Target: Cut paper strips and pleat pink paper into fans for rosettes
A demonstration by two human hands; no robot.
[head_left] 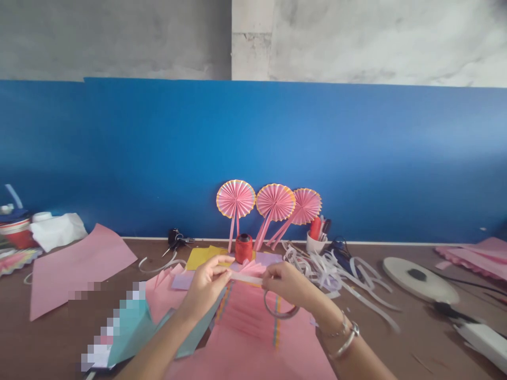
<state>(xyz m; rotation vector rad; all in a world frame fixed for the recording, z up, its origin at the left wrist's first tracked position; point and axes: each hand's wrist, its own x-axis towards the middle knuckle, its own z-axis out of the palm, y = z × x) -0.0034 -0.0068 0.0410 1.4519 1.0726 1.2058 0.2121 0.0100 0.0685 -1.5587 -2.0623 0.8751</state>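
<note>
My left hand [208, 285] and my right hand [287, 282] pinch the two ends of a pale strip of tape [246, 277], stretched between them above a pleated pink paper sheet [245, 316]. A tape roll [281, 310] hangs under my right hand, around its fingers. Both hands are closed on the strip. Three finished pink paper fans [273, 203] lean against the blue wall behind.
A red thread spool [243, 248] stands just beyond the hands. Flat pink paper [75, 266] lies left, a tangle of white strips [332, 269] and a cup of pens [317, 237] right, a white round disc [420, 277] farther right. Scissors [176, 240] lie near the wall.
</note>
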